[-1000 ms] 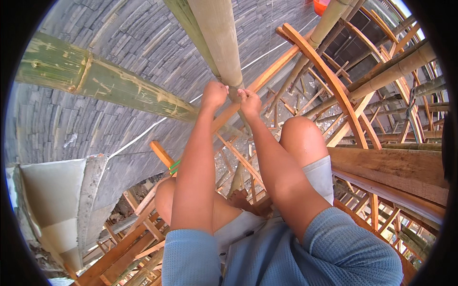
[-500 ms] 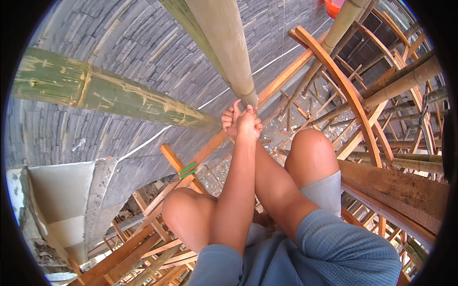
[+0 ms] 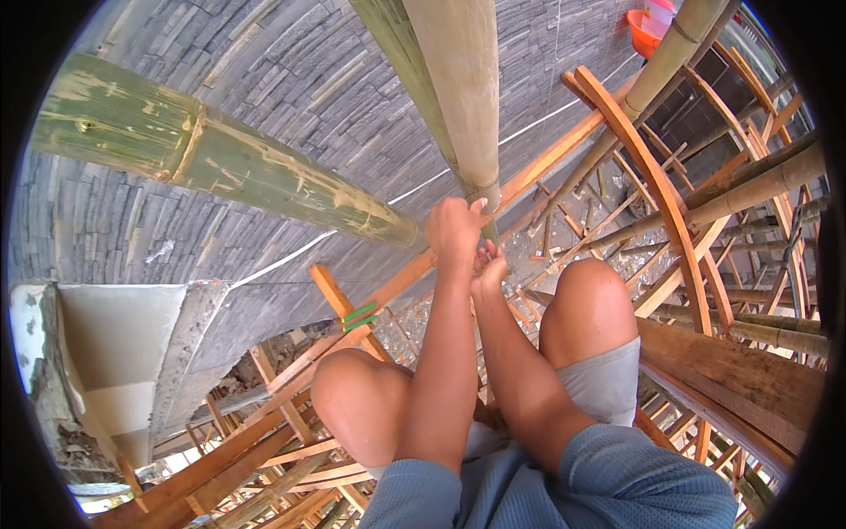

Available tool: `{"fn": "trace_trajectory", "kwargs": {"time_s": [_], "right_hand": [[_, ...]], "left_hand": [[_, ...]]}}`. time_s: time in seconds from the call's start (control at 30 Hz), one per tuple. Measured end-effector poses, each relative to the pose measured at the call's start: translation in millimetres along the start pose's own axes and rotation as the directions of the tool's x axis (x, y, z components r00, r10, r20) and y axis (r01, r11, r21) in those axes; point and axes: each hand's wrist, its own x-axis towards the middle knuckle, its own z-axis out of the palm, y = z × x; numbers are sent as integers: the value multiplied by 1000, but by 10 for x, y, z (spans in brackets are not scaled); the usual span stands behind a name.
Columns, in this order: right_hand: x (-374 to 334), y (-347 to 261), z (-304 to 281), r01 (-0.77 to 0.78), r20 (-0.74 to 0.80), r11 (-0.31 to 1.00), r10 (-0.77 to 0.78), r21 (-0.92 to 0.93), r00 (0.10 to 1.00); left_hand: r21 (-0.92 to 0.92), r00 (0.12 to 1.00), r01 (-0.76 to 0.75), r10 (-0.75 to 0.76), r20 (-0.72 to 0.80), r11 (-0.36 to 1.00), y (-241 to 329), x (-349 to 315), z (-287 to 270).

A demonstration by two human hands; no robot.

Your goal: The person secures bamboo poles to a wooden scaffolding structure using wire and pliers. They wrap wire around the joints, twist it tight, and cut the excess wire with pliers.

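Sleeves (image 3: 634, 472) of blue cloth are nearest you, then your light grey shorts (image 3: 606, 379) and your bent knees (image 3: 589, 304), one to each side of your forearms (image 3: 443, 379).

"How do your left hand (image 3: 453, 231) and right hand (image 3: 489, 269) stand?"

"Close together, your left a little further out than your right. Your left is curled, thumb pointing up to the right; your right has its palm turned up and its fingers bent. I cannot tell whether they touch each other, or whether either is clamped on anything."

"And where is the pale bamboo pole (image 3: 458, 88)?"

"Straight ahead of you, running from the top edge down to your hands. A greener pole (image 3: 401, 70) lies along its left side. Your left hand covers part of their lower ends."

"What else is around you?"

"A wooden beam (image 3: 546, 163) slants behind your hands, with green ties (image 3: 359, 316) near its lower left part. To your left, a thick green pole (image 3: 282, 185) points toward your left hand; to your right, a curved timber (image 3: 659, 189) rises. Beyond is a grey stone wall (image 3: 291, 79), and at the far upper right, an orange tub (image 3: 644, 40)."
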Motion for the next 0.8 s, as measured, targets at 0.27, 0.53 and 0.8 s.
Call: {"fn": "trace_trajectory", "kwargs": {"time_s": [0.27, 0.53, 0.8], "right_hand": [[94, -1050, 627, 616, 265, 635, -564, -466, 782], [-230, -1033, 777, 688, 643, 175, -254, -704, 723], [-284, -635, 823, 704, 621, -6, -476, -710, 622]], "left_hand": [[-488, 980, 12, 87, 180, 873, -511, 390, 179], [-520, 985, -114, 163, 49, 846, -480, 455, 137], [-343, 996, 67, -85, -36, 937, -121, 21, 118]]}}
